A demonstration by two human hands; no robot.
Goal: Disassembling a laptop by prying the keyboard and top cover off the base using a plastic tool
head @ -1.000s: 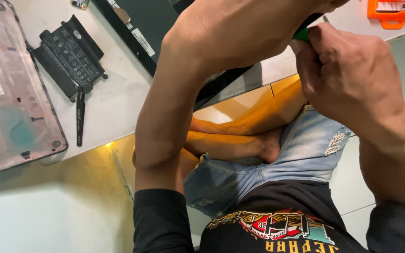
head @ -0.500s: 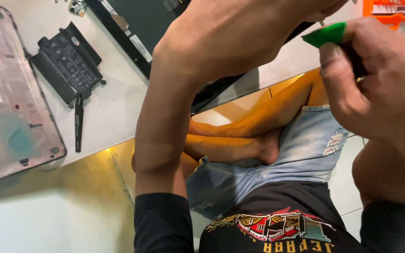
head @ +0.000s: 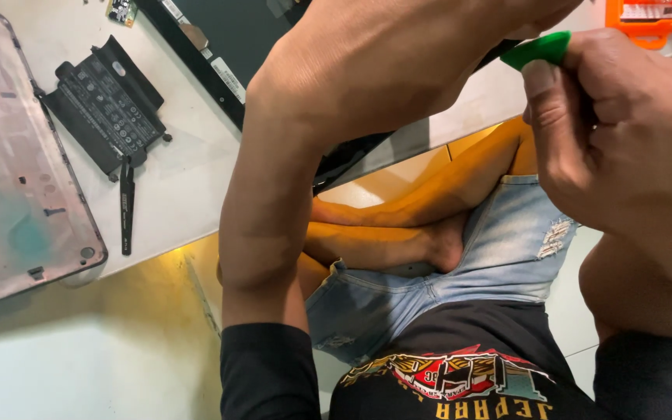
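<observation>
While pinched, the green pick (head: 540,50) juts above the right hand's fingers (head: 542,85).

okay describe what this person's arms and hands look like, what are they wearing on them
Both arms are bare from the upper arm down, with black sleeves pushed high: the left sleeve and the right sleeve. The right hand has no glove, ring or watch. The left hand is mostly out of frame.

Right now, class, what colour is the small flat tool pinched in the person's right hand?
Bright green: the flat tool in the right hand, seen in the head view.
</observation>
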